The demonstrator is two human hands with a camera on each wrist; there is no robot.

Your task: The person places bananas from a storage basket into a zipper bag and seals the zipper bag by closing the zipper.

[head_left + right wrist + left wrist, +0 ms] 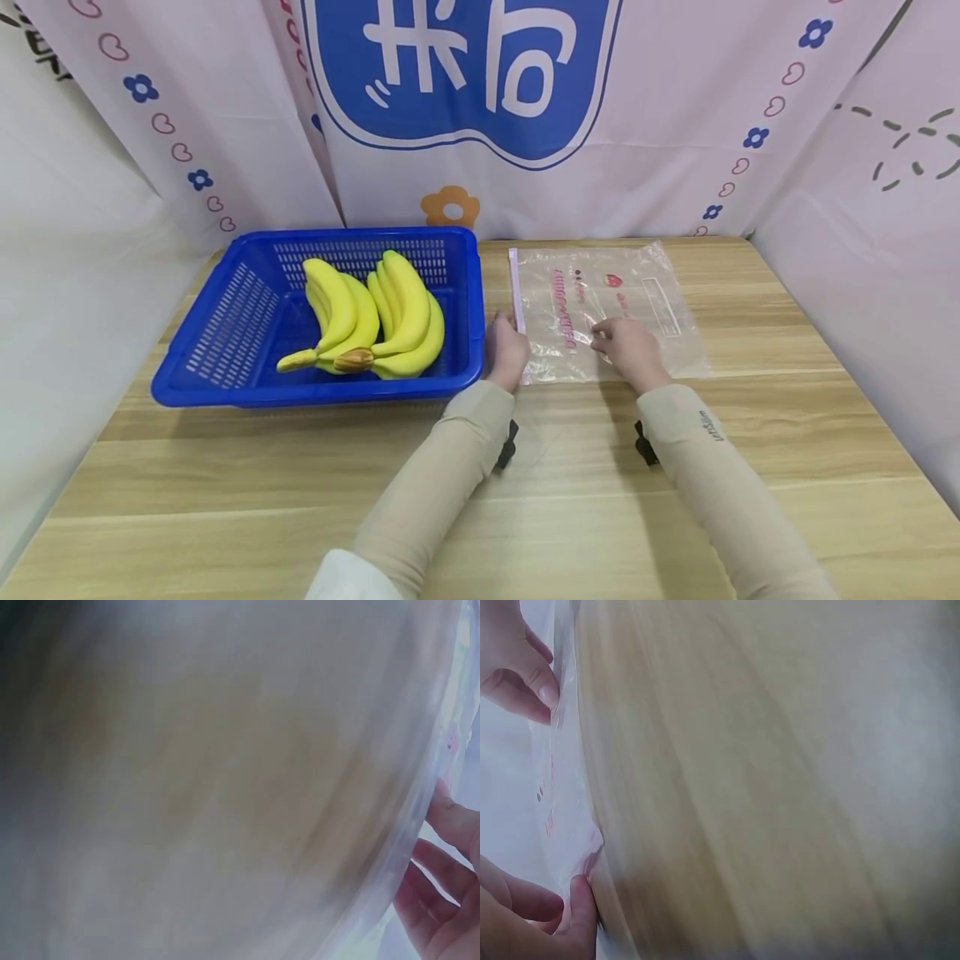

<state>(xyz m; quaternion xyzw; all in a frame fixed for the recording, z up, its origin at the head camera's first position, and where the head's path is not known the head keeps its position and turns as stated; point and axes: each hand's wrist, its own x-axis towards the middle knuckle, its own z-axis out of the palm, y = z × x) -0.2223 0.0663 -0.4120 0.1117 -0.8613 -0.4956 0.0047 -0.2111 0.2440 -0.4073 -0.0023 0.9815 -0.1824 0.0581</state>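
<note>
Pink lettering (pixel 561 304), too small to read, is running across a clear bag (pixel 637 296) lying flat on the table's (pixel 592 517) far side, right of a blue basket (pixel 474 333). Its pale pink closure strip (pixel 517 287) is facing left. The left hand (pixel 507 350) is pinching that strip; the right hand (pixel 632 350) is touching the bag, though whether it is gripping, one cannot tell. Dark lettering (pixel 711 426), not clearly legible, is marking the right sleeve (pixel 675 417).

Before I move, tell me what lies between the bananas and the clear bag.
The head view shows the right wall of the blue basket, then a strip of table, the left hand at its near end.
</note>
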